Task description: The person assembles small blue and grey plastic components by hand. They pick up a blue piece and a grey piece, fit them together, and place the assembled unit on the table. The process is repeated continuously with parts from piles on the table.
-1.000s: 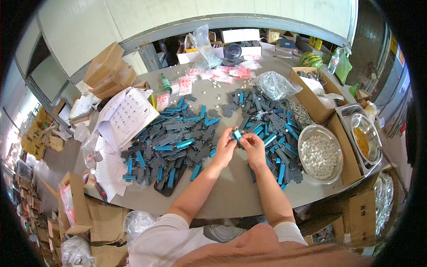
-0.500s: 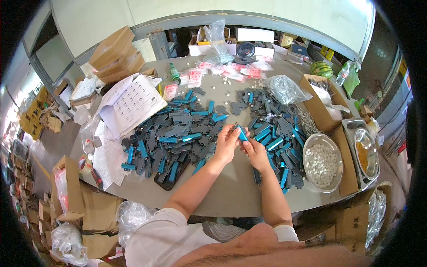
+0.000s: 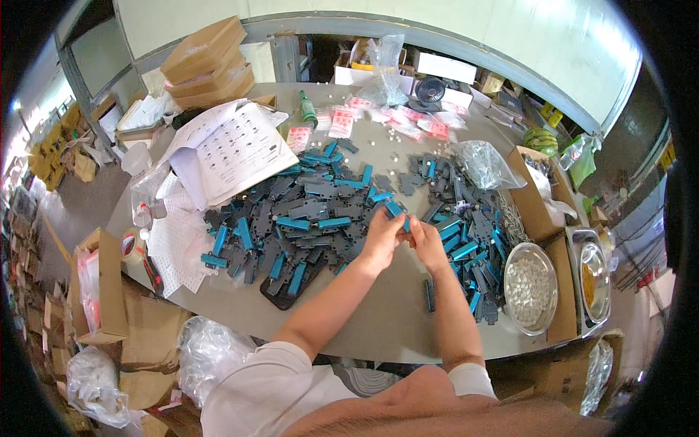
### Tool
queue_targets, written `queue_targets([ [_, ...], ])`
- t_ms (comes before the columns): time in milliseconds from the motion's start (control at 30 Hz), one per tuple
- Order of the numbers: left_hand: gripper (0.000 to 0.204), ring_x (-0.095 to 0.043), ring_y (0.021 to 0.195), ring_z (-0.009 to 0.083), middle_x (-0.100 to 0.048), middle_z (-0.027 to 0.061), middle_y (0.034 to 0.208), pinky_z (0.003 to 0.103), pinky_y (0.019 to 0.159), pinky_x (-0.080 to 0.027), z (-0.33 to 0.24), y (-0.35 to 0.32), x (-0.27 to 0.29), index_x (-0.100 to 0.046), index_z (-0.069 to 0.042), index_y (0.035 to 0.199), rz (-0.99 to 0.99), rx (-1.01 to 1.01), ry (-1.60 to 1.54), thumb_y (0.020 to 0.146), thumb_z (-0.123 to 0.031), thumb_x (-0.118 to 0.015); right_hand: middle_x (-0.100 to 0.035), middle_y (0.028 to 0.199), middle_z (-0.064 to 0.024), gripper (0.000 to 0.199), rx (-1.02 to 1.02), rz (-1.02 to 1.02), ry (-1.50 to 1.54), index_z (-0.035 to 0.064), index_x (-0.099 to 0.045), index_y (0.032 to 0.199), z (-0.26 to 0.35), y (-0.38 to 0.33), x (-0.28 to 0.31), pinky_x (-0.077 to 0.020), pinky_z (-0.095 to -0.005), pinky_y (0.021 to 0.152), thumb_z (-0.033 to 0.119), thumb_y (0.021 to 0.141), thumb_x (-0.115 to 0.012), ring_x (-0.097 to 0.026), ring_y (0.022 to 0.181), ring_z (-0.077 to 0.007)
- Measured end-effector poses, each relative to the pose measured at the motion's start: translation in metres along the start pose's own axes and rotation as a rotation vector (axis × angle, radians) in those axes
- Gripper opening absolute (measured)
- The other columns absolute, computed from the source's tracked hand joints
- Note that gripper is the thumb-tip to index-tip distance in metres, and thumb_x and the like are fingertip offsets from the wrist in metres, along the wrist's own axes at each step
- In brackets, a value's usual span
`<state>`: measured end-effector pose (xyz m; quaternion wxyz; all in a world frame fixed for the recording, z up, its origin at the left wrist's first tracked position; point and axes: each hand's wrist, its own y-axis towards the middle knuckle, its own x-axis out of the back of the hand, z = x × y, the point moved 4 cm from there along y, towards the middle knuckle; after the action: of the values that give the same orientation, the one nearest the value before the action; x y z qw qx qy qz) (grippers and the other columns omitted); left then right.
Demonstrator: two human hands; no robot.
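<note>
Over the gap between two heaps, my left hand [image 3: 383, 239] is closed around a small blue and dark grey plastic part [image 3: 394, 208], whose blue face points up. My right hand [image 3: 427, 246] pinches at the near right end of that part; its fingertips partly hide what they grip. Left of my hands spreads a large heap of similar blue and grey parts [image 3: 309, 191]. A second heap [image 3: 466, 251] lies just right of my right hand. Beneath the near edge of the left heap sits a black tray [image 3: 271, 293].
At the right stand a steel bowl of white pellets [image 3: 530, 289], a cardboard box [image 3: 535, 211] and a metal tray [image 3: 580, 247]. Printed sheets [image 3: 240, 156] lie at back left. Farther back are a green bottle [image 3: 307, 109], red-and-white packets [image 3: 341, 122] and a small fan [image 3: 429, 91].
The whole view has shifted and tilted slightly. My hands remain together on the part, which now lies flatter, with more of it showing beyond my left fingers.
</note>
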<state>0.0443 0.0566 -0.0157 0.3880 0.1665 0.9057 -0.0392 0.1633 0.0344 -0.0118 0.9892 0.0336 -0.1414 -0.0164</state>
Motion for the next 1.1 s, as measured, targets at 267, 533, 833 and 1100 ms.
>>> queue_targets([
  [267, 0.094, -0.06, 0.088, 0.0217, -0.052, 0.0183, 0.112, 0.037, 0.084, -0.053, -0.078, 0.009, 0.037, 0.015, -0.03, 0.144, -0.382, -0.365, -0.142, 0.089, 0.001, -0.055, -0.065, 0.092, -0.0202, 0.018, 0.26, -0.114, -0.845, 0.0039, -0.063, 0.092, -0.017, 0.136, -0.026, -0.0508, -0.0442, 0.074, 0.017, 0.08, -0.064, -0.062, 0.088, -0.0384],
  [533, 0.091, -0.063, 0.076, 0.0222, -0.061, 0.0215, 0.1, 0.032, 0.067, -0.053, -0.096, 0.003, 0.045, 0.012, -0.028, 0.144, -0.427, -0.352, -0.001, 0.09, -0.013, -0.06, -0.063, 0.099, -0.0204, 0.041, -0.087, 0.026, -1.047, 0.0046, -0.052, 0.102, -0.042, 0.194, -0.052, -0.05, -0.0442, 0.081, 0.014, 0.067, -0.071, -0.061, 0.097, -0.0372],
  [833, 0.081, -0.064, 0.076, 0.0195, -0.063, 0.0169, 0.095, 0.032, 0.066, -0.053, -0.095, -0.002, 0.027, 0.001, -0.026, 0.142, -0.421, -0.271, 0.013, 0.089, -0.011, -0.058, -0.063, 0.099, -0.0217, 0.031, 0.011, -0.072, -0.909, 0.0023, -0.061, 0.098, -0.011, 0.143, 0.005, -0.0477, -0.0487, 0.082, 0.024, 0.076, -0.057, -0.059, 0.093, -0.0409],
  [1100, 0.045, -0.062, 0.078, 0.0167, -0.064, 0.0118, 0.096, 0.029, 0.069, -0.049, -0.027, 0.014, 0.015, -0.031, -0.01, 0.125, -0.132, -0.144, 0.28, 0.089, -0.014, -0.058, -0.064, 0.098, -0.0143, 0.03, 0.054, 0.288, -1.288, 0.0115, -0.06, 0.104, 0.002, 0.056, 0.096, -0.0486, -0.0448, 0.081, 0.011, 0.075, -0.064, -0.06, 0.098, -0.0327],
])
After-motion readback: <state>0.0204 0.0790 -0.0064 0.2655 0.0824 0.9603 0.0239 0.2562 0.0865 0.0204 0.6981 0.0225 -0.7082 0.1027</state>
